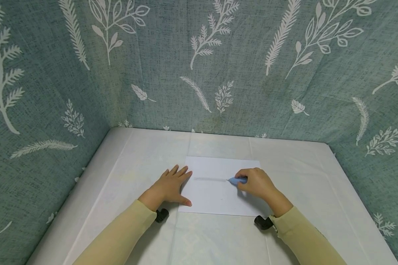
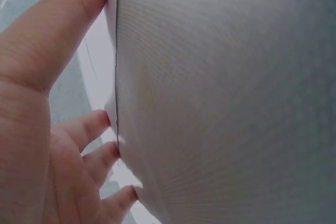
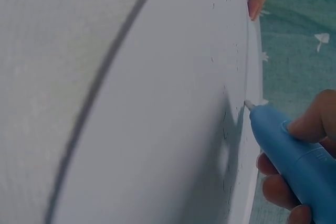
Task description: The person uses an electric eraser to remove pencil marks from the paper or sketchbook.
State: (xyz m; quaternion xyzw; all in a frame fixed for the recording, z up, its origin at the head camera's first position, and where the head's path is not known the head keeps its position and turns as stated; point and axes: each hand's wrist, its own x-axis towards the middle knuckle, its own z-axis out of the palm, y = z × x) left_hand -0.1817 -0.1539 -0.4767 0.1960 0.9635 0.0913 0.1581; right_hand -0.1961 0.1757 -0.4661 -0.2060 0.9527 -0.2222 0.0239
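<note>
A sheet of white paper [image 1: 212, 200] lies on the table, with a faint grey line [image 1: 207, 179] running across its upper half. My right hand [image 1: 259, 184] grips a blue electric eraser [image 3: 289, 153], thumb on its button. The eraser's pale tip [image 3: 249, 105] meets the paper near the line's right end. Small dark crumbs [image 3: 225, 132] are scattered over the sheet in the right wrist view. With fingers spread, my left hand [image 1: 168, 187] rests along the paper's left edge; its thumb and fingertips also show in the left wrist view.
A white cloth [image 1: 205, 239] covers the table. Green leaf-patterned fabric [image 1: 172, 73] hangs behind and on both sides. Black camera mounts [image 1: 262, 223] sit at both wrists, just under the sleeves.
</note>
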